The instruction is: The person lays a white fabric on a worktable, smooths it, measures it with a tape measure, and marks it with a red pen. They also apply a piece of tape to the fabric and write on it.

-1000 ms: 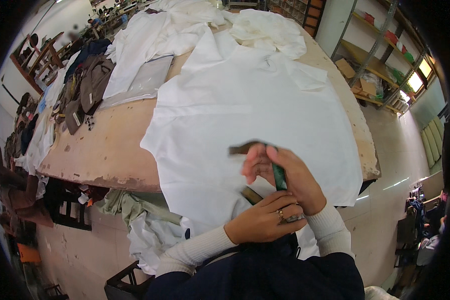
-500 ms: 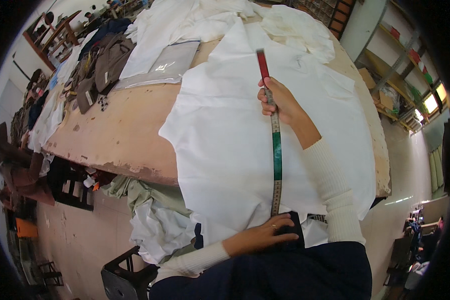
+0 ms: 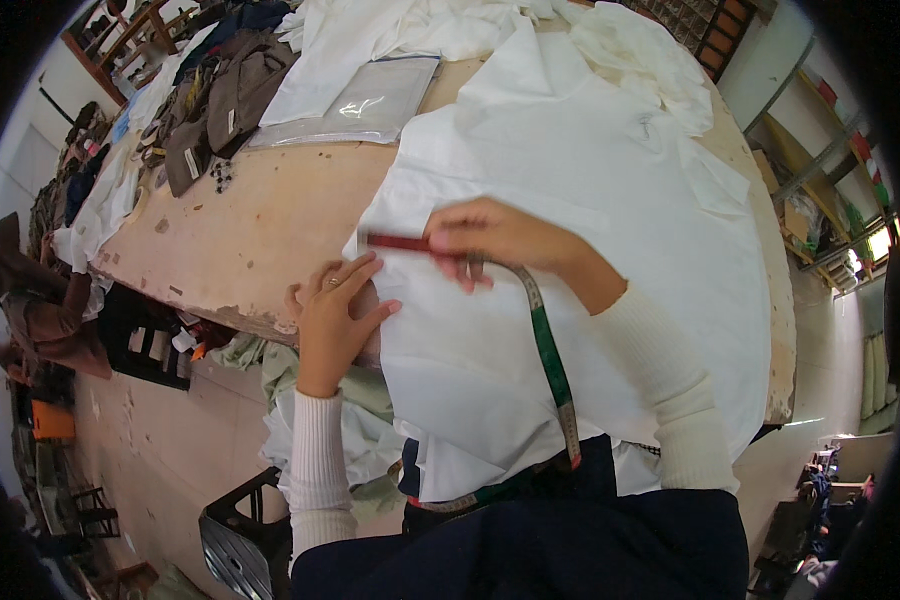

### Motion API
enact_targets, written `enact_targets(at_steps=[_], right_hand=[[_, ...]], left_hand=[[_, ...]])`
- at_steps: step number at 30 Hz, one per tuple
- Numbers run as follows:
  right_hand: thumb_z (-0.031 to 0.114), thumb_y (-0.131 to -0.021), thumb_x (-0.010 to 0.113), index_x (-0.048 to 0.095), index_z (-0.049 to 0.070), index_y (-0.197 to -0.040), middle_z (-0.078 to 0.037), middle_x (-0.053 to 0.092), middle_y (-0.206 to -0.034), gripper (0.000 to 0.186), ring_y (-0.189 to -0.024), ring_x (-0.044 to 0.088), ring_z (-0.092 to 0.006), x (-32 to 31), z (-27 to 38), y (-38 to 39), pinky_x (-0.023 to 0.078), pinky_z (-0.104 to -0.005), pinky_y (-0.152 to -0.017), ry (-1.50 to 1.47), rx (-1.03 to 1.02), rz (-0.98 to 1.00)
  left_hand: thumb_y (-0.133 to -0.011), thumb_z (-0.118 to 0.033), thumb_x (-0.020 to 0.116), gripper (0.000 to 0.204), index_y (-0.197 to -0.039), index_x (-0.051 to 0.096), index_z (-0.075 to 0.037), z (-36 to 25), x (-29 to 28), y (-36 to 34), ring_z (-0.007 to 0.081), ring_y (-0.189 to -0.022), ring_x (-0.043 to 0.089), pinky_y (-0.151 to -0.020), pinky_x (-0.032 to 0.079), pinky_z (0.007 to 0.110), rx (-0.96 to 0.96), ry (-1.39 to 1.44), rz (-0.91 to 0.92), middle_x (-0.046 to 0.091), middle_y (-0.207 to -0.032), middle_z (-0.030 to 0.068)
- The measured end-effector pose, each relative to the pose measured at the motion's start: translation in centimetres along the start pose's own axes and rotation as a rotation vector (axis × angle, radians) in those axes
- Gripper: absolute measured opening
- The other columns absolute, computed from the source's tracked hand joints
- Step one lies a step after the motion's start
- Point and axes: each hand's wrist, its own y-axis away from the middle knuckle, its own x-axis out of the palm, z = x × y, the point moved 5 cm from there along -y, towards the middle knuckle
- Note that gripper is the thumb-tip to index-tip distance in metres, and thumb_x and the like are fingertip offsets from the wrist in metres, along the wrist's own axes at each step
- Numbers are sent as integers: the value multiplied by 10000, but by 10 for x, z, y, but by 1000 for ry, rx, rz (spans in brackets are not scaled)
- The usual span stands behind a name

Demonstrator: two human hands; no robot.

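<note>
A large white cloth piece (image 3: pixel 610 220) lies spread over the table in front of me, its near edge hanging down towards my lap. My right hand (image 3: pixel 505 238), slightly blurred, grips a tape measure (image 3: pixel 550 355) close to its red end above the cloth. The red end points left, and the grey and green length curves down to my lap, where another stretch lies along the cloth's lower edge. At the cloth's left edge, by the table's rim, my left hand (image 3: pixel 338 312) has its fingers spread and holds nothing. Its fingertips are just short of the tape's red end.
On the table (image 3: pixel 240 240), brown garments (image 3: pixel 245 90) and a clear plastic packet (image 3: pixel 370 100) lie at the far left. More white fabric (image 3: pixel 650 60) is heaped at the back. A black stool (image 3: pixel 245 540) stands at my lower left, and shelves (image 3: pixel 800 150) at the right.
My right hand has come nearer and left, swinging the tape from lengthwise to a bend with its red end pointing left. My left hand has left my lap for the cloth's left edge.
</note>
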Motion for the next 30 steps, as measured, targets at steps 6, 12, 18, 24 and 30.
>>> enact_targets(at_steps=[6,12,18,24,30], right_hand=[[156,-869,506,600,-32,-796,-86,588,-606,223,-462,566,-131,-6,-42,-1,465,-252,-422,186,283,-142],[165,-854,507,609,-20,-804,-95,586,-586,217,-429,558,-139,2,-33,-6,452,-254,-385,253,280,-176],[193,-863,503,627,31,-807,-65,552,-537,211,-395,516,-117,9,-28,-10,418,-237,-375,333,336,-246],[179,-831,505,616,12,-784,-81,573,-530,206,-380,532,-148,13,-30,-10,434,-269,-349,413,305,-315],[145,-843,556,629,21,-836,-63,574,-559,144,-409,535,-123,6,-33,4,416,-255,-380,301,273,-345]], left_hand=[[-648,-540,721,806,-1345,463,-229,15,6,-9,339,-1319,310,-1032,26,667,18,-128,126,442,-1392,-74],[-718,-512,682,724,-1345,462,-225,19,6,-9,346,-1330,280,-1036,24,661,28,-71,147,429,-1405,-75],[-804,-354,644,502,-1269,520,-209,26,16,-8,326,-1316,301,-1020,47,676,-114,-19,51,441,-1389,-48],[-770,-262,687,241,-974,607,-159,15,16,-2,284,-1270,371,-991,101,693,-270,56,-293,505,-1277,88],[-766,-252,696,212,-885,596,-109,11,19,-5,287,-1221,423,-964,156,687,-269,-114,-273,505,-1272,93]])
